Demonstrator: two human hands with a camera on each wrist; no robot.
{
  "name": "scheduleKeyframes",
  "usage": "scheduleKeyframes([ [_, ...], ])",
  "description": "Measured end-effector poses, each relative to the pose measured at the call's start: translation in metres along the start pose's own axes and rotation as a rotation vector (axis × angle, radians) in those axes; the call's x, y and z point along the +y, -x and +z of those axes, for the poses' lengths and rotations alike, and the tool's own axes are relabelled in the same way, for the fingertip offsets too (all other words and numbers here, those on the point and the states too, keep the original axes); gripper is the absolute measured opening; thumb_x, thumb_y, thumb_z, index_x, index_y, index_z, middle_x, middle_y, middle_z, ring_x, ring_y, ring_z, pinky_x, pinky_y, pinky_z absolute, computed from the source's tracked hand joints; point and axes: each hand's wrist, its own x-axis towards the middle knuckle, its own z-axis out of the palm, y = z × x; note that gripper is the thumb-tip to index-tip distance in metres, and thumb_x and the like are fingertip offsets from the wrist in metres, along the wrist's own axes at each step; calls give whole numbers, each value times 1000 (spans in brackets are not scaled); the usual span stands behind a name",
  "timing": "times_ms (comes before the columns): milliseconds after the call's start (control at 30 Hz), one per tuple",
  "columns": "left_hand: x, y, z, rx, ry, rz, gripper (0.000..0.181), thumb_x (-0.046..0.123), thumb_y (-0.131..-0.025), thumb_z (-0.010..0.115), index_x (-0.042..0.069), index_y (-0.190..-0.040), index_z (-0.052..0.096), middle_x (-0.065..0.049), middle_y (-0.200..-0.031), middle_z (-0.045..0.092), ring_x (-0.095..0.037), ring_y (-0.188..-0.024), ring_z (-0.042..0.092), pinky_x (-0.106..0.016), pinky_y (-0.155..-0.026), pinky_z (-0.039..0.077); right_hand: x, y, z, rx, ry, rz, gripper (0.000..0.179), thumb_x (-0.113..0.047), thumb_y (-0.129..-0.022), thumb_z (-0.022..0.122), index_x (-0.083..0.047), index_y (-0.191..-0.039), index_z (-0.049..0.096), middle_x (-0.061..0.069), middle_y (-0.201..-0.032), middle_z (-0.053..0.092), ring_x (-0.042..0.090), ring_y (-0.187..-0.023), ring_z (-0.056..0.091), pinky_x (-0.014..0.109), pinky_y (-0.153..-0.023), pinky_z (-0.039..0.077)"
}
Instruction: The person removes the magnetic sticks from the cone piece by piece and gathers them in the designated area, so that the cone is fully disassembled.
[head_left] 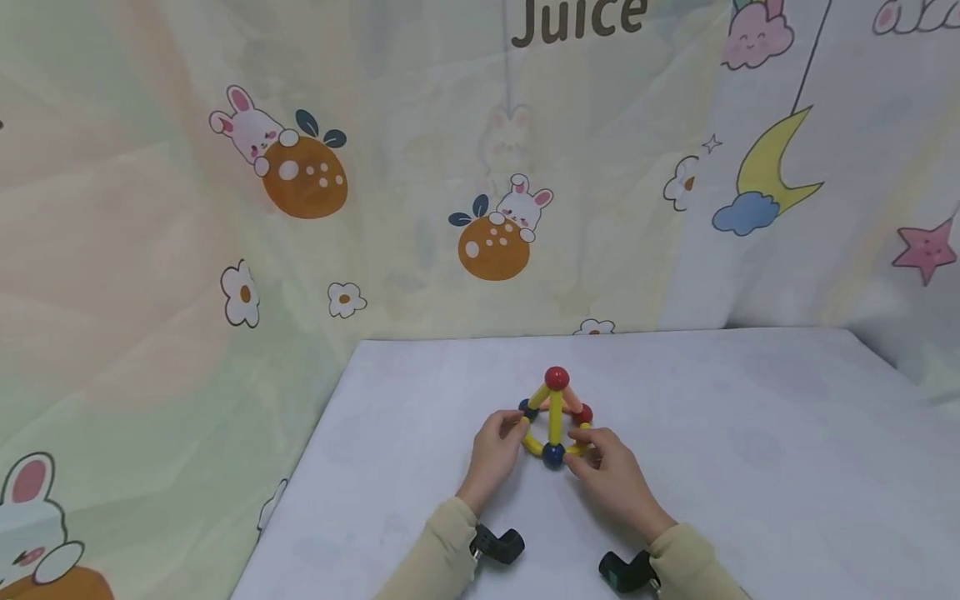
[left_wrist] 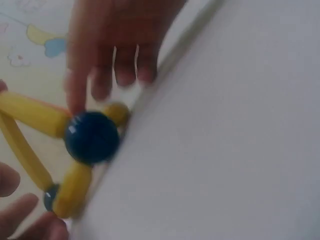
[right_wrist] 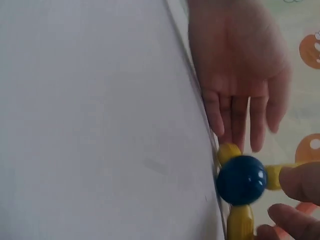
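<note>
A pyramid-like frame of balls and rods stands on the white table (head_left: 420, 517). A red ball (head_left: 557, 378) tops it, with straight yellow rods (head_left: 555, 418) running down to dark blue balls (head_left: 553, 455). Curved yellow rods form its base, and another red ball (head_left: 585, 413) sits at the right. My left hand (head_left: 497, 450) is at the left side; in the left wrist view one straight finger reaches a blue ball (left_wrist: 92, 137). From the right, my right hand (head_left: 613, 475) has its straight fingers at a yellow rod (right_wrist: 229, 154) beside a blue ball (right_wrist: 242, 180).
A patterned cloth (head_left: 405, 167) with rabbits, oranges and flowers hangs behind the table and down its left side. Each wrist wears a black device, one on the left (head_left: 498, 544) and one on the right (head_left: 628, 572), low over the table.
</note>
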Motion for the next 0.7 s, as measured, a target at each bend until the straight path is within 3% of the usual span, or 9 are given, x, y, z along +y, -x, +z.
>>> scheduleKeyframes([
  [133,-10,-3,2,79,2,24,18,23,-96,59,17,-110,68,5,-107,65,-13,-102,60,-35,-90,48,-2,-6,10,26,26,49,35,-25,-85,77,-9,-115,69,4,-89,54,16,-77,47,24,-61,40],
  [333,-12,-1,2,122,58,55,15,16,-94,60,16,-106,69,5,-103,66,-8,-91,60,-26,-79,50,-4,-13,18,22,101,77,41,-32,-79,81,-11,-113,72,2,-83,52,17,-76,46,28,-62,38],
  [500,-13,3,1,144,111,78,21,12,-93,59,12,-114,65,1,-116,62,-14,-103,61,-31,-87,51,-3,-11,21,10,138,68,39,-29,-78,83,-12,-111,73,1,-82,51,16,-76,46,28,-63,38],
  [700,-15,4,-3,102,169,156,38,14,-92,60,10,-130,59,-1,-133,56,-21,-118,56,-41,-98,47,-8,-7,24,-74,77,10,31,-25,-74,85,-16,-102,75,-3,-81,54,13,-76,48,26,-66,41],
])
